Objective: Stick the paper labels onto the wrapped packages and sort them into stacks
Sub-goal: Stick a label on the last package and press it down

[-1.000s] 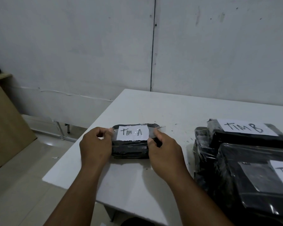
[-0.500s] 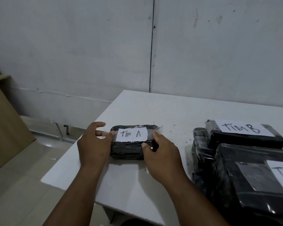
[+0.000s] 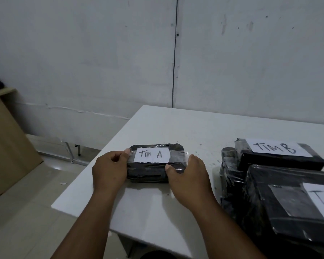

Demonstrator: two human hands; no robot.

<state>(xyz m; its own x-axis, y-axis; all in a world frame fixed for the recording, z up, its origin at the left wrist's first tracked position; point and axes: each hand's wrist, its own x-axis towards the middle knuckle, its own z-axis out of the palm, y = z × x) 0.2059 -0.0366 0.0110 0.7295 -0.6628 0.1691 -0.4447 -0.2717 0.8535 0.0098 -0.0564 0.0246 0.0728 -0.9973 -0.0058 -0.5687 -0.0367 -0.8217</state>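
While gripping the TIM A package (image 3: 150, 174) at its two short ends, pressing the clear tape (image 3: 178, 158) down over the TIM A label (image 3: 151, 155). Lies flat on the white counter (image 3: 176, 128), close to the near left corner, with the long side running left to right.

Left hand (image 3: 108, 171) closed at the left end, fingers (image 3: 116, 156) curled in tight, thumb flat on the tape just beside the label. Right hand (image 3: 189, 176) bent round the right end, thumb on the front side, other fingers over the far corner and partly hidden. One hand on each end, both touching the package, nothing else held.

Looks stuck on now, so probably time to sort.

Off to the right, well apart from this package: the TIM B package (image 3: 281, 161), on top of more black wrapped packages (image 3: 288, 202). No other TIM A package in view.

Right hand nearer to that pile, left hand nearer to the counter edge. Probably best to keep clear of the TIM B pile and start a new spot on the bare counter. Easy to lift level, with the long side held between both hands.
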